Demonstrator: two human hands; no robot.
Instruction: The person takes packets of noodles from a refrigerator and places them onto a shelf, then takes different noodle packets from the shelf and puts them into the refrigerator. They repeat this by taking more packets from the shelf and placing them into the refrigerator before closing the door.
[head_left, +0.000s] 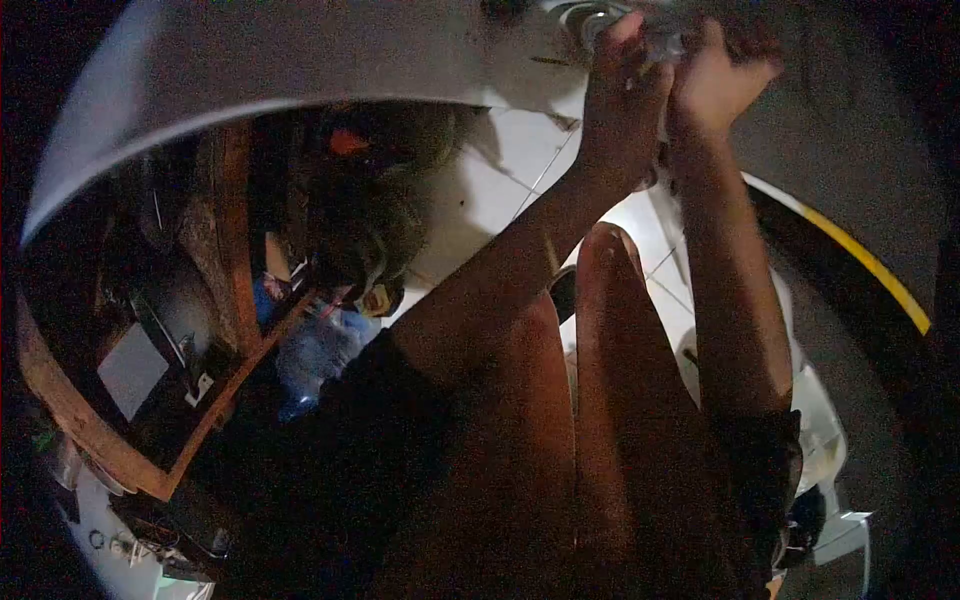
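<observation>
Both my arms stretch up to the top of the view, toward a pale curved panel (360, 60) with a round, shiny, ringed fitting (582, 24) in it. My left hand (625, 95) is at the fitting, with one fingertip over its edge and the fingers bent. Close on its right is my right hand (725, 85), thumb raised and fingers curled to the right. Between the hands shows a small greyish, see-through piece (666, 44), too blurred to name. Both hands look closed around something; dim light and noise hide what it is.
My bare knees (605, 250) are in the middle, above a lit tiled floor (515, 150). To the left, a wooden frame (235, 385) stands among dark clutter, with a blue plastic bag (320, 350) beside it. A yellow strip (870, 260) curves along the right.
</observation>
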